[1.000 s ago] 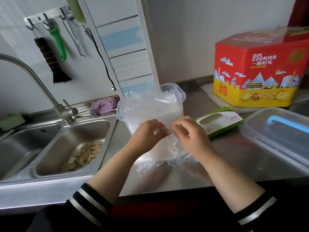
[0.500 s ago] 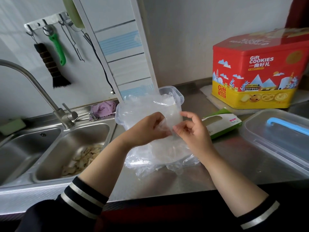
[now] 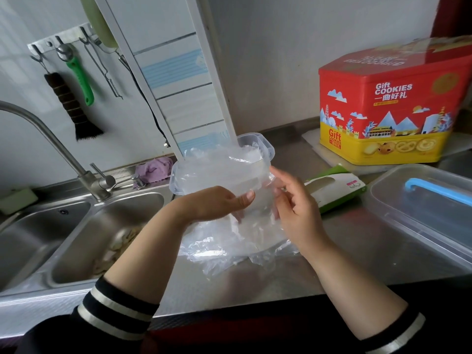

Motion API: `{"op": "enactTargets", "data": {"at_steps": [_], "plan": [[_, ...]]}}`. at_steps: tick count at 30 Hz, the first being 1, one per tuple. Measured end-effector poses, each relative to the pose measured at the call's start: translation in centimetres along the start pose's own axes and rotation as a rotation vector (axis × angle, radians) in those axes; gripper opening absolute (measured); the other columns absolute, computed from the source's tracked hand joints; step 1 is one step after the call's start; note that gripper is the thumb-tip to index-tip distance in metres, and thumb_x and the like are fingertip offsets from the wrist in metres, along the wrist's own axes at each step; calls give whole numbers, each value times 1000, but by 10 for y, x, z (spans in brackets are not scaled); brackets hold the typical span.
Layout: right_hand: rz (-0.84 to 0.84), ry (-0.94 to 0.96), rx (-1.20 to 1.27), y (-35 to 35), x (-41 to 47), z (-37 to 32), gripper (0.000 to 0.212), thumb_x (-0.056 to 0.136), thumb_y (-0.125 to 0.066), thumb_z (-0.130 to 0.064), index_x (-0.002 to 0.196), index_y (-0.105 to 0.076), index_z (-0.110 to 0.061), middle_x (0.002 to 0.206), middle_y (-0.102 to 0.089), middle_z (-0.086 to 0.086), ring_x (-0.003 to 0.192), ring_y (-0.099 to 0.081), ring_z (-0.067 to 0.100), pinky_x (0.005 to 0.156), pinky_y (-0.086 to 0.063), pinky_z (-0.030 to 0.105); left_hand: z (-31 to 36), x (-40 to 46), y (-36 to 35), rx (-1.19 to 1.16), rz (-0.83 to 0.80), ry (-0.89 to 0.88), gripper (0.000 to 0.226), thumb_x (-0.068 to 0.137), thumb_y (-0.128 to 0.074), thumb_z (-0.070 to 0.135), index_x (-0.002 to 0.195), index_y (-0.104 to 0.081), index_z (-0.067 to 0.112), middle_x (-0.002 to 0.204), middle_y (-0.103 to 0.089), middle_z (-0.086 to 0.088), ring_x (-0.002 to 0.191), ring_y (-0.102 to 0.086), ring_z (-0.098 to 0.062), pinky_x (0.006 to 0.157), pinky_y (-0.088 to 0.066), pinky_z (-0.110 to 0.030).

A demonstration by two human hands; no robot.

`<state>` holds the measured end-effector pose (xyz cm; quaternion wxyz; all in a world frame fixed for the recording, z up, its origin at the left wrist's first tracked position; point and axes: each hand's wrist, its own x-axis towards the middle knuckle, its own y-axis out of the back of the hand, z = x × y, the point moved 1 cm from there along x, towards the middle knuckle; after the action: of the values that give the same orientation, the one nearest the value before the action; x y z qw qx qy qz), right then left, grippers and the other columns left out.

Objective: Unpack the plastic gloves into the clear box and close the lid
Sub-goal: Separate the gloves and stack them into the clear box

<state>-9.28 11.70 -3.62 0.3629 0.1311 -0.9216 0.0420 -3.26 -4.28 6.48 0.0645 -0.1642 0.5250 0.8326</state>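
Two hands meet over the steel bench [image 3: 357,251]: the left hand [image 3: 217,203] grips a sheet of the plastic gloves [image 3: 237,238] with thumb on top, and the right hand [image 3: 293,208] pinches the same crumpled film from the other side. Film trails down onto the bench and fills the clear box [image 3: 258,149] just behind. Its lid [image 3: 421,213], blue handle up, lies off to the right, near a green-and-white carton [image 3: 337,187] and a cookie tin [image 3: 393,111].

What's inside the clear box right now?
The clear box holds crumpled plastic gloves heaped up to its rim. More film spills down its front, held by the left hand and right hand, so the lower contents and bottom are hidden.
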Motion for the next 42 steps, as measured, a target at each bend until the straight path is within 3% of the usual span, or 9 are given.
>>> {"op": "enactTargets", "data": {"at_steps": [5, 9, 12, 17, 23, 27, 31, 35, 42], "plan": [[62, 112, 53, 1, 2, 2, 40, 93, -42, 14, 117, -63, -10, 97, -63, -5, 50, -46, 11, 55, -45, 22, -5, 2, -4, -376, 195, -140, 38, 76, -63, 50, 85, -69, 14, 85, -74, 1, 81, -65, -12, 88, -48, -33], [71, 116, 45, 4, 4, 1, 38, 90, -42, 18, 110, -66, -3, 110, -64, 8, 51, -49, 12, 54, -46, 23, 5, 4, -4, -712, 495, -303, 6, 87, -65, 17, 89, -61, 13, 66, -68, 1, 48, -50, -8, 51, -43, -18], [118, 100, 59, 5, 4, 1, 36, 92, -45, 13, 114, -66, -7, 116, -62, 6, 50, -48, 15, 54, -47, 21, 13, 5, 1, -696, 557, -358, 18, 95, -57, 9, 105, -51, 22, 73, -70, 0, 43, -36, -8, 42, -32, -14], [240, -31, 101, 9, 8, -2, 33, 94, -55, -2, 124, -58, -18, 115, -63, 0, 54, -54, 12, 56, -49, 20, 15, 11, 22, -540, 557, -449, 27, 98, -40, -6, 87, -52, 16, 88, -73, 0, 38, -27, -9, 38, -27, -15], [247, -105, 36, 6, 8, 3, 34, 91, -56, -30, 125, -54, -29, 120, -60, -17, 57, -51, 24, 58, -53, 42, 2, 22, 64, -442, 592, -359, 37, 98, -41, -2, 111, -70, 18, 50, -46, 14, 42, -24, -9, 42, -25, -16], [191, -119, -19, 4, 6, 5, 38, 92, -60, -12, 125, -53, -30, 118, -57, -21, 58, -48, 20, 58, -53, 42, -18, 39, 88, -268, 492, -243, 30, 91, -63, 12, 112, -69, 32, 109, -67, 24, 48, -34, -7, 44, -31, -12], [136, -86, -57, 1, 4, 7, 36, 92, -61, -16, 125, -53, -27, 116, -58, -13, 55, -45, 13, 58, -51, 28, -36, 64, 94, -29, 360, -132, 33, 82, -76, 26, 113, -67, 34, 116, -63, 26, 97, -60, 0, 59, -49, -16], [94, -55, -115, -1, 5, 10, 38, 90, -54, -34, 125, -55, -20, 113, -59, -9, 54, -42, 9, 58, -43, 17, -49, 86, 79, 174, 279, -142, 45, 76, -80, 26, 118, -63, 24, 114, -64, 8, 111, -57, -12, 98, -41, -24], [4, -87, -237, -2, 4, 11, 31, 86, -50, -46, 107, -61, -25, 92, -59, -17, 68, -54, 9, 61, -48, 20, -64, 81, 67, 688, 426, -106, 35, 78, -71, 50, 110, -62, 39, 149, -23, 3, 134, -23, -26, 111, -24, -44]]}}
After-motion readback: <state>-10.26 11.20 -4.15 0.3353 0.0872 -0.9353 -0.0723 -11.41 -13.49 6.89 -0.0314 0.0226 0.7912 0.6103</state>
